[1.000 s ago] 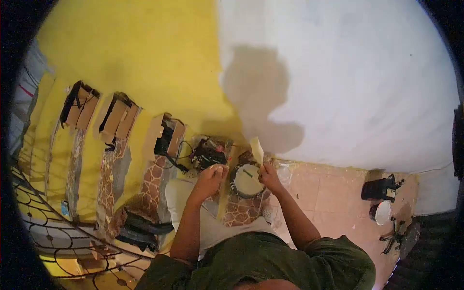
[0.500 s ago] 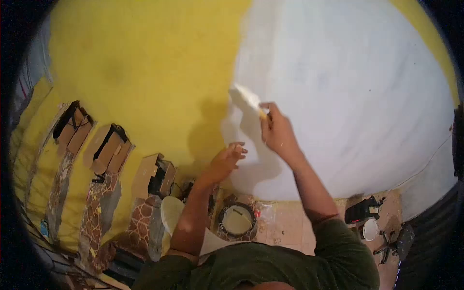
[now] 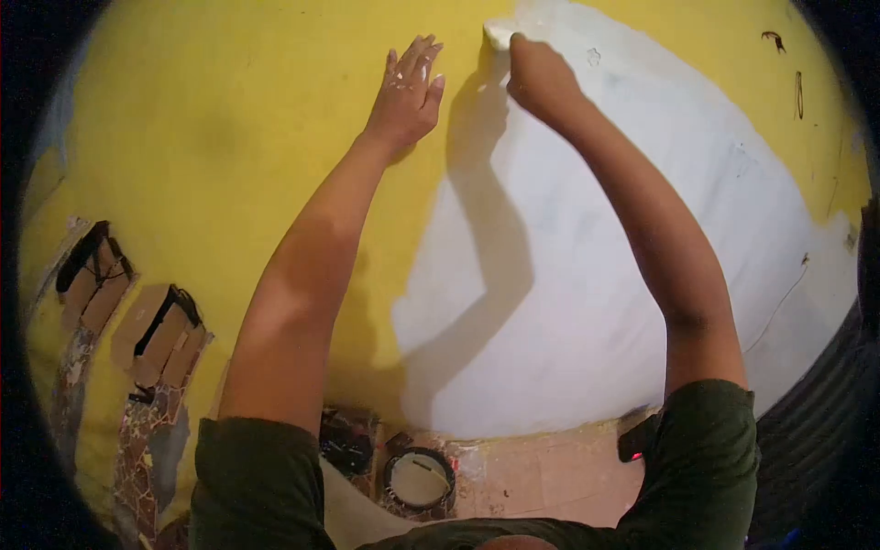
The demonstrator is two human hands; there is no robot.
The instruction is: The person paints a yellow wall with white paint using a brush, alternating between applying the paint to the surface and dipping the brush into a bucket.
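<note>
right hand (image 3: 541, 78) fingers closed round a white-loaded paintbrush (image 3: 500, 33), handle hidden in the fist, bristles on the yellow-and-white painted wall (image 3: 229, 110) at the paint edge | left hand (image 3: 405, 92) fingers spread, holding nothing, palm flat on yellow | round black bucket (image 3: 419, 478) of pale paint on the floor below | left-edge cardboard boxes (image 3: 151, 332) blurred, contents unclear

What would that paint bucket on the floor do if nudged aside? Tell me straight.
The paint bucket looks round, wide and low, so it would probably slide rather than tip. It appears to hold pale paint and stands open, so a sharp shove might slop some onto the floor. It is likely heavy for its size.
</note>
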